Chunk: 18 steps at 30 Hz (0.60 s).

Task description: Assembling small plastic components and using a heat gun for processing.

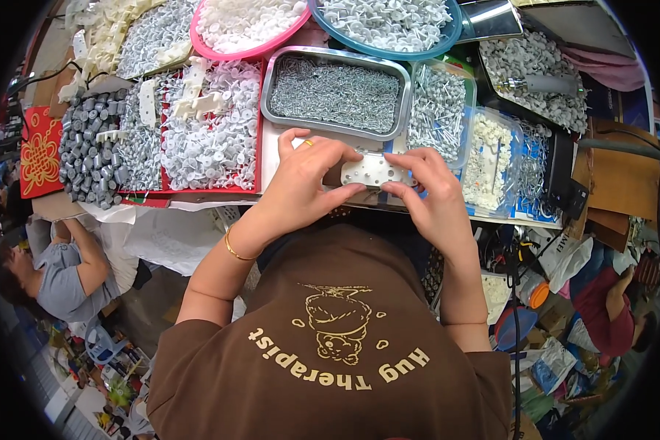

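Observation:
Between my two hands is a small white plastic part (376, 173) with round holes across its face. My left hand (309, 174) pinches its left end between thumb and fingertips, a gold ring on one finger. At the right end, my right hand (429, 191) grips it the same way with thumb and index finger. The part is held just above the table's near edge, in front of a metal tray (265, 103) full of tiny silver screws or pins. What lies under the part is hidden.
A red tray (259, 147) of white plastic pieces stands left, beside dark grey cylinders (92, 143). Clear boxes (468, 132) of nails and cream bits stand right. Behind are a pink bowl (198, 44) and a teal bowl (389, 54). Two other people (73, 275) (605, 308) sit off to the sides.

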Each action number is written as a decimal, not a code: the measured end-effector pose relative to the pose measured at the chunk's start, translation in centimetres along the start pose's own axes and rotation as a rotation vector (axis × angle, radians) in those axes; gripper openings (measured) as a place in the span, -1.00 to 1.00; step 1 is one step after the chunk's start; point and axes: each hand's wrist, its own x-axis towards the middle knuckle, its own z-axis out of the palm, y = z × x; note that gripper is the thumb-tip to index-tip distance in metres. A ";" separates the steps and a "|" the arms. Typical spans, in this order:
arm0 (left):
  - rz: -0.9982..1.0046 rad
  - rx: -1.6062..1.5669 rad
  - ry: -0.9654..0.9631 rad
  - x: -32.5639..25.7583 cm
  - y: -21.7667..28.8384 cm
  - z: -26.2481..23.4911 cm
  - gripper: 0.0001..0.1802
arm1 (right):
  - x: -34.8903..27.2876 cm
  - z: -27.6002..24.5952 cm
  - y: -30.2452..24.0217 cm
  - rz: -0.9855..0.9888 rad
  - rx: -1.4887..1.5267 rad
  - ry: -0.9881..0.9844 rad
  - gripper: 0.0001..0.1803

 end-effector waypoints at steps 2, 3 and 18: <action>-0.018 0.008 -0.008 0.0 0.0 0.0 -0.59 | -0.2 0.2 0.3 -0.010 -0.003 0.012 -0.58; -0.018 0.005 -0.021 -0.2 0.0 0.1 -0.59 | -0.8 0.5 0.5 -0.042 -0.016 0.036 -0.59; -0.010 -0.031 -0.085 0.4 -0.2 -0.4 -0.55 | -0.4 0.4 0.2 0.002 -0.009 0.045 -0.59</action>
